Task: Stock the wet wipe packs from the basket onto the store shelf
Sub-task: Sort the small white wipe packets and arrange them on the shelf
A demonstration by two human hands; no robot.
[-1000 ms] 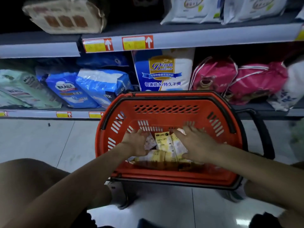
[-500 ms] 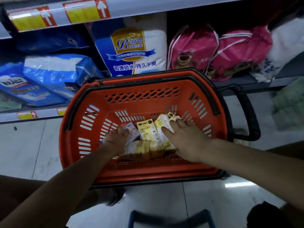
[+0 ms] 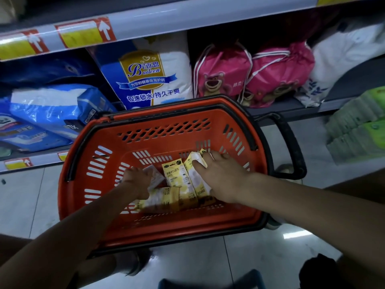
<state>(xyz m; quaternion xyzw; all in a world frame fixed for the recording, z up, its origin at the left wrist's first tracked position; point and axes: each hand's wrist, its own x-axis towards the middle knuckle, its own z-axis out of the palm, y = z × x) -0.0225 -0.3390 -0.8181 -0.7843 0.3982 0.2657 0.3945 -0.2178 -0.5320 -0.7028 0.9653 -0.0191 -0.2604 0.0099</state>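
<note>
Yellow wet wipe packs | right hand fingers spread on top | left hand fingers curled, gripping one

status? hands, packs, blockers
Both hands in orange basket: left hand and right hand closing around yellow wipe packs. Nothing lifted, none shelved yet. No blockers seen.

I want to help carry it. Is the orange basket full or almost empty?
Almost empty. The orange basket holds only a small cluster of yellow wet wipe packs on its bottom, between the left hand and right hand; most of the floor shows bare.
</note>
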